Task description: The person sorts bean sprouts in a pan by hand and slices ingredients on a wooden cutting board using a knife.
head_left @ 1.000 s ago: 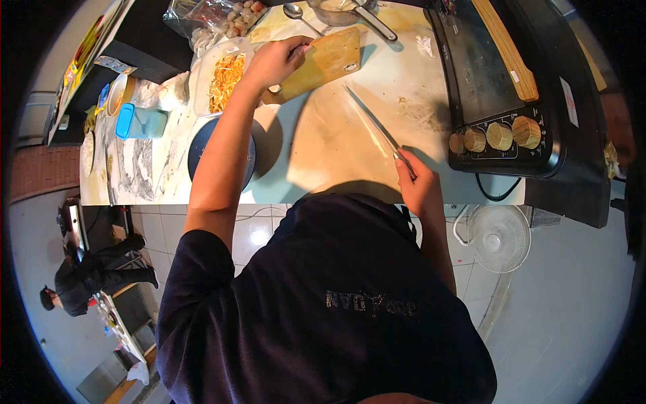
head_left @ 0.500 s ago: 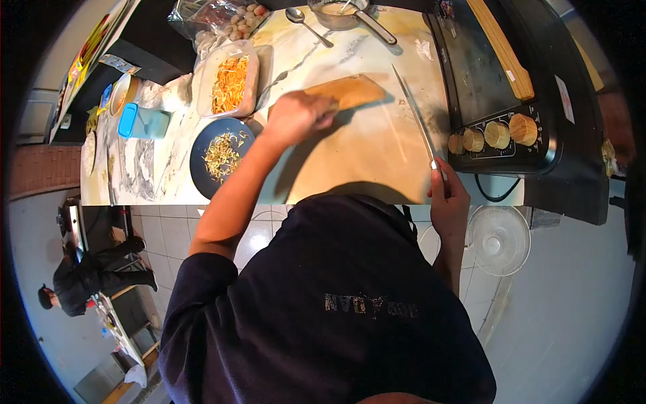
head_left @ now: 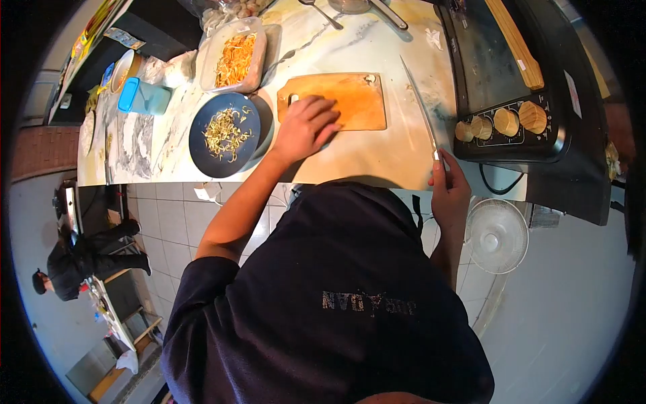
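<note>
A wooden cutting board (head_left: 356,111) lies flat on the counter, with a small pale bit (head_left: 369,79) at its far right corner. My left hand (head_left: 306,130) rests over the board's near left part, fingers stretched out and a little apart. A long-bladed knife (head_left: 420,101) is in my right hand (head_left: 449,188), which is closed around its handle. The blade points away from me, to the right of the board. Just left of my left hand, a dark blue plate (head_left: 202,151) holds chopped sprouts (head_left: 225,133).
Behind the plate stands a plastic container (head_left: 210,64) of shredded orange and pale food. A blue-lidded box (head_left: 145,97), a spoon (head_left: 323,13) and a pan handle (head_left: 390,15) are farther out. A black cooker with wooden knobs (head_left: 507,122) borders the right side. Another person (head_left: 77,262) stands at far left.
The board has gone from tilted in my left hand to flat on the counter. My left hand's fingers have loosened. The view has shifted slightly; the knife stays in my right hand.
</note>
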Motion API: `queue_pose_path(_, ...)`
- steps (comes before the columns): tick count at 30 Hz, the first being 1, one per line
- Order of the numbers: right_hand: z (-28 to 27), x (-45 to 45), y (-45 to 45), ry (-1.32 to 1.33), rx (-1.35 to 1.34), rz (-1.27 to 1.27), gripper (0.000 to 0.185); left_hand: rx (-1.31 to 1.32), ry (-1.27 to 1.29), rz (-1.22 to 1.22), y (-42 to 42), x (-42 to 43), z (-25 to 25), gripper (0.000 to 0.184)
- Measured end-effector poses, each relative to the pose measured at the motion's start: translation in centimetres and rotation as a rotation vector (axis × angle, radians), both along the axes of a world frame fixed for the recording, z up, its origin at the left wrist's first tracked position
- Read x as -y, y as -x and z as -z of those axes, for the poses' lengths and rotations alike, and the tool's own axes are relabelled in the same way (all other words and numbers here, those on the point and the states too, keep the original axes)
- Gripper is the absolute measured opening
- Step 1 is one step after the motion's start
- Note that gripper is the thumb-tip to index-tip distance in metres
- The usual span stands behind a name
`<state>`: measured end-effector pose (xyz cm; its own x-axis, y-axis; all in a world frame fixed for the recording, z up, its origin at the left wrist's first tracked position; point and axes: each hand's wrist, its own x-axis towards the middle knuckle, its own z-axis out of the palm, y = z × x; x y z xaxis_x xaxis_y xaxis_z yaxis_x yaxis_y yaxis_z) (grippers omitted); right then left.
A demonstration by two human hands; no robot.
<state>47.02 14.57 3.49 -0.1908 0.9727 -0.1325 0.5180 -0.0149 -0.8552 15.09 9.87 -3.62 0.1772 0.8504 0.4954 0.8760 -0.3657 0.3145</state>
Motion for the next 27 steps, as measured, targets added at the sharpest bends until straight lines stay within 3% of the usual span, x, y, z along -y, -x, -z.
queue_pose_path(2,0.0,-0.2,0.2,-0.003,-0.015,-0.012,0.037,-0.010,0.030,-0.219,0.2,-0.3,0.5,0.022)
queue_pose_path(20,0.1,-0.5,3.0,0.087,0.023,-0.089,0.036,0.020,0.078,-0.284,-2.0,0.2,1.0,0.028)
queue_pose_path(27,0.8,-1.3,3.5,0.073,0.003,-0.127,0.036,0.008,0.087,-0.238,-1.9,2.2,0.5,0.040)
